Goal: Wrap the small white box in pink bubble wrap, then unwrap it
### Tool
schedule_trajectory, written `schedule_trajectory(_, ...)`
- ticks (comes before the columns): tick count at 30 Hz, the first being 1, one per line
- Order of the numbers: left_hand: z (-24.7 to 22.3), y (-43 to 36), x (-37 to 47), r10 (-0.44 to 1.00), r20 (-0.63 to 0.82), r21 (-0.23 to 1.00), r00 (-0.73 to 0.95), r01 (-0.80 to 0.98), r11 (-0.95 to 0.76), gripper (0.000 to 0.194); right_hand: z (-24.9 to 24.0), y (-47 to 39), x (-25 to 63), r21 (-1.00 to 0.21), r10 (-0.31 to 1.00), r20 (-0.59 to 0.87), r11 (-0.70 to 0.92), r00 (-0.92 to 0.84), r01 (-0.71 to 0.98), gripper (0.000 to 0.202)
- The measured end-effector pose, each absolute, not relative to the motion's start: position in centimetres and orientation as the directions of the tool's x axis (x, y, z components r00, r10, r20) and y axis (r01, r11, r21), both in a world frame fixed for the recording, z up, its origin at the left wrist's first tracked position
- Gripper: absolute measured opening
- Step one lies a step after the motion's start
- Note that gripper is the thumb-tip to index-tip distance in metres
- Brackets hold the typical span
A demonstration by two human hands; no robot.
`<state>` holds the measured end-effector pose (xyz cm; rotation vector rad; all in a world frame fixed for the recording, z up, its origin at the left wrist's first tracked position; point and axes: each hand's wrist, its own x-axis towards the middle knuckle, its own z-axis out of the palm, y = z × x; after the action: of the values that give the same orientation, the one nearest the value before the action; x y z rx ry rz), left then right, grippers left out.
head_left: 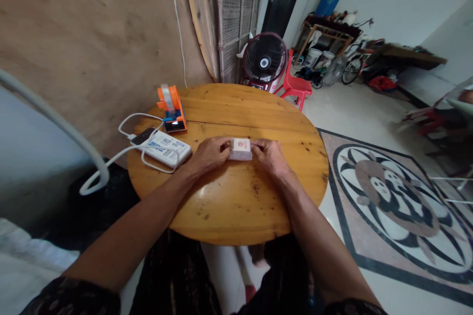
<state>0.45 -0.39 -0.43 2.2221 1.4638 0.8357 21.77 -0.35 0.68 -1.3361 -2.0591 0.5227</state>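
A small box-shaped packet point(241, 149), pale on top with a reddish print and greyish on its front side, rests on the round wooden table point(229, 211). My left hand point(212, 154) has its fingers closed at the packet's left end. At the right end, the fingers of my right hand point(269, 154) are pinched together against the packet. Both hands lie low, close to the tabletop. Fine details at the fingertips are too small to tell.
An orange tape dispenser point(173, 108) and a white power bank point(164, 147) with a phone and cables stand at the table's left. Beyond the table are a fan point(264, 61) and a red chair point(295, 83). A white cable point(55, 115) hangs at the near left.
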Motion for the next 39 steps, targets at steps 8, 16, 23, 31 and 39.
schedule_trajectory(8,-0.4,-0.3,0.5,0.891,0.311,0.58,0.331,0.677,-0.454,0.032,0.9,-0.3,21.5,-0.6,0.947,0.225,0.32,-0.23,0.733,0.028)
schedule_trajectory(16,-0.4,-0.4,0.2,0.924,0.279,0.523,0.261,0.766,-0.374,0.033,1.4,-0.2,22.5,-0.537,0.972,0.102,0.233,-0.212,0.811,0.017)
schedule_trajectory(23,0.0,-0.8,1.2,0.915,0.26,0.393,0.307,0.832,-0.391,0.024,2.0,-1.2,20.4,-0.278,0.963,0.075,0.27,-0.26,0.922,0.03)
schedule_trajectory(31,-0.2,-0.6,1.6,0.91,0.26,0.359,0.322,0.843,-0.401,0.023,2.3,-2.0,19.4,-0.103,0.972,0.025,0.235,-0.233,0.967,0.033)
schedule_trajectory(39,-0.3,-0.6,0.7,0.934,0.282,0.383,0.22,0.866,-0.32,0.029,2.7,-0.7,22.4,-0.152,0.989,0.118,0.103,-0.086,0.983,0.027)
